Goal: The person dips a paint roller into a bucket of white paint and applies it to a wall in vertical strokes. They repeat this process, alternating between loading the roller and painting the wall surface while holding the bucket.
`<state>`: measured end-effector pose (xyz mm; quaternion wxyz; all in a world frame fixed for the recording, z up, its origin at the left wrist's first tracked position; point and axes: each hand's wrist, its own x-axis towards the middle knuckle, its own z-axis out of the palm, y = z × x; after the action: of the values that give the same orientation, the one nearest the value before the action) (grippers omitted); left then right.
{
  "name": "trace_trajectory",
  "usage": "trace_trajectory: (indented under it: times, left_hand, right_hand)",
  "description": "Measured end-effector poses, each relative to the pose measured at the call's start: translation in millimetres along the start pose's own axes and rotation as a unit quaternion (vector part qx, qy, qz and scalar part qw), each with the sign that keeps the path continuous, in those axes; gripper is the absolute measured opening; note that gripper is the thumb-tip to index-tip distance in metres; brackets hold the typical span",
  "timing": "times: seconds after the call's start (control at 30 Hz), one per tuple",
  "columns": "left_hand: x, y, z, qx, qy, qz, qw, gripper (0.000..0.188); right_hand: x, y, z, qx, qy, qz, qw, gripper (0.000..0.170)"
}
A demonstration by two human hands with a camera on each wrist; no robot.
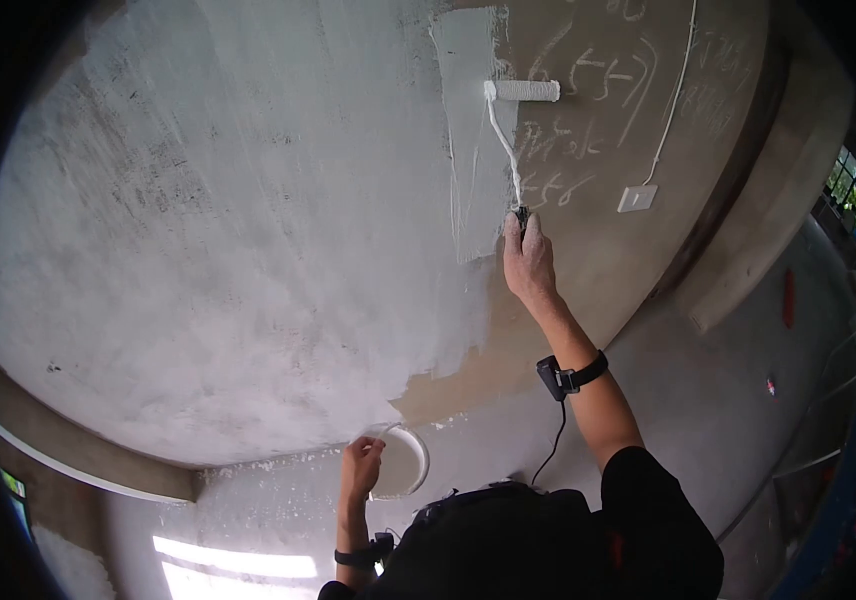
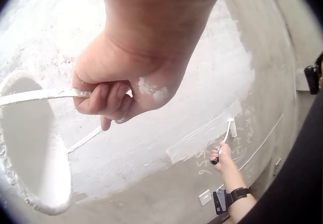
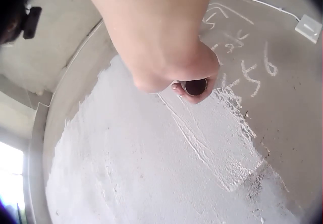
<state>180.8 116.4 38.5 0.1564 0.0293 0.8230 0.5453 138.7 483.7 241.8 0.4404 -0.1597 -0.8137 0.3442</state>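
My right hand point(image 1: 529, 262) grips the dark handle of a paint roller point(image 1: 526, 91); its white, coated sleeve lies on the wall at the right edge of a fresh, wet-looking strip. In the right wrist view, the round butt of the roller handle point(image 3: 196, 87) shows inside the curled fingers, while the roller's head is hidden. Lower down, my left hand point(image 1: 361, 468) holds a white bucket point(image 1: 425, 463) by its bail. The left wrist view shows the fingers curled round the coated bail point(image 2: 45, 96), with the bucket's open mouth point(image 2: 63, 168) tilted toward the camera.
White coating point(image 1: 248, 220) covers the wall's left part; bare grey-brown plaster point(image 1: 588, 240) with chalk writing point(image 1: 603, 80) lies to the right. A switch plate point(image 1: 637, 198) with a white cable point(image 1: 676, 95) sits there. White specks dot the floor point(image 1: 278, 500) along the wall's foot.
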Motion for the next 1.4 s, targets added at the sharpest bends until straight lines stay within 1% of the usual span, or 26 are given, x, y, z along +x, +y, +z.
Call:
trace_trajectory:
  times: [0.07, 0.13, 0.17, 0.2, 0.27, 0.33, 0.37, 0.47, 0.53, 0.6, 0.63, 0.8, 0.87, 0.93, 1.0, 1.07, 1.1, 1.13, 1.17, 1.2, 1.27, 1.3, 1.33, 1.37, 1.4]
  left_hand:
    - [-2.0, 1.7, -2.2, 0.015, -0.003, -0.006, 1.000, 0.024]
    - [-5.3, 6.3, -4.8, 0.015, 0.001, -0.005, 1.000, 0.024]
    - [-4.7, 5.3, -5.9, 0.008, -0.003, -0.015, 1.000, 0.024]
    - [-0.6, -4.5, -6.1, 0.006, -0.009, -0.008, 1.000, 0.025]
    - [-4.2, 0.0, -6.4, 0.017, 0.004, -0.009, 1.000, 0.025]
    - [-3.7, 0.4, -6.0, 0.007, 0.004, -0.006, 1.000, 0.026]
    - [0.0, -2.8, -6.6, 0.024, 0.004, -0.002, 1.000, 0.026]
    - [0.0, 6.1, -8.8, 0.021, 0.006, -0.010, 1.000, 0.028]
    - [-0.6, 10.3, -8.8, 0.018, 0.006, -0.013, 1.000, 0.029]
    - [2.4, 4.8, -7.5, 0.017, -0.003, -0.023, 1.000, 0.036]
    - [0.4, 11.3, -8.5, 0.028, -0.009, -0.020, 0.999, 0.037]
    - [5.5, 7.1, -7.9, 0.012, -0.017, -0.017, 1.000, 0.038]
    - [4.8, 7.1, -10.0, 0.008, -0.021, -0.015, 1.000, 0.038]
    - [5.3, 11.1, -11.1, -0.030, -0.006, -0.005, 1.000, 0.027]
    - [5.1, 15.3, -12.5, -0.037, 0.000, -0.004, 0.999, 0.027]
    - [5.0, 14.4, -14.0, -0.041, 0.003, -0.006, 0.999, 0.027]
    - [6.2, 11.9, -15.3, -0.030, -0.004, -0.007, 1.000, 0.032]
    - [5.3, 10.9, -16.6, -0.019, -0.013, -0.008, 1.000, 0.037]
    - [4.9, 11.1, -16.5, -0.016, -0.015, -0.009, 1.000, 0.037]
    - [5.3, 12.9, -15.8, -0.007, -0.008, -0.008, 1.000, 0.037]
    - [4.4, 12.7, -15.4, 0.002, -0.003, -0.010, 1.000, 0.036]
    - [6.1, 11.3, -15.3, -0.003, 0.002, 0.005, 1.000, 0.032]
    - [7.4, 9.5, -15.3, -0.008, 0.008, 0.021, 1.000, 0.028]
    - [8.6, 6.7, -15.5, -0.009, 0.007, 0.020, 1.000, 0.028]
    - [10.0, 3.5, -15.4, -0.013, 0.012, 0.019, 1.000, 0.028]
  right_hand:
    - [24.3, -19.5, -13.5, -0.014, 0.023, -0.036, 0.999, 0.035]
    - [43.8, -44.2, -29.3, -0.021, 0.011, -0.034, 0.999, 0.036]
    - [55.9, -50.0, -34.1, -0.003, 0.001, -0.029, 1.000, 0.038]
    - [67.0, -55.0, -37.1, 0.000, 0.007, -0.038, 0.999, 0.038]
    - [87.1, -67.5, -41.2, -0.020, 0.051, -0.097, 0.994, 0.043]
    - [106.1, -88.2, -50.8, -0.026, 0.049, -0.105, 0.993, 0.042]
    - [112.8, -98.9, -55.5, -0.037, 0.040, -0.103, 0.993, 0.042]
    - [136.7, -127.2, -60.8, -0.026, 0.061, -0.137, 0.988, 0.044]
    - [148.8, -145.6, -62.6, -0.030, 0.072, -0.141, 0.987, 0.045]
    - [159.5, -162.8, -64.6, -0.037, 0.083, -0.140, 0.986, 0.045]
    - [164.3, -171.0, -65.0, -0.032, 0.087, -0.145, 0.985, 0.046]
    - [185.8, -197.2, -62.5, -0.016, 0.107, -0.167, 0.980, 0.048]
    - [188.5, -211.1, -68.6, 0.017, 0.126, -0.186, 0.974, 0.049]
    - [200.8, -219.9, -70.4, 0.021, 0.143, -0.179, 0.973, 0.049]
    - [217.7, -226.9, -69.1, 0.027, 0.157, -0.172, 0.972, 0.050]
    - [228.4, -229.0, -67.7, 0.101, 0.104, -0.180, 0.973, 0.052]
    - [231.3, -226.8, -67.5, 0.101, 0.105, -0.179, 0.973, 0.052]
    - [228.0, -229.5, -69.7, 0.212, 0.007, -0.143, 0.967, 0.051]
    - [224.9, -230.5, -70.3, 0.320, -0.091, -0.103, 0.937, 0.051]
    - [222.8, -228.6, -68.2, 0.319, -0.089, -0.101, 0.938, 0.051]
    - [221.6, -220.2, -60.1, 0.352, -0.109, -0.041, 0.929, 0.052]
    - [219.6, -214.4, -57.1, 0.352, -0.110, -0.039, 0.929, 0.052]
    - [214.1, -206.8, -54.2, 0.333, -0.090, -0.061, 0.937, 0.053]
    - [208.1, -198.7, -51.3, 0.312, -0.070, -0.084, 0.944, 0.053]
    - [201.7, -190.7, -49.0, 0.312, -0.071, -0.084, 0.944, 0.053]
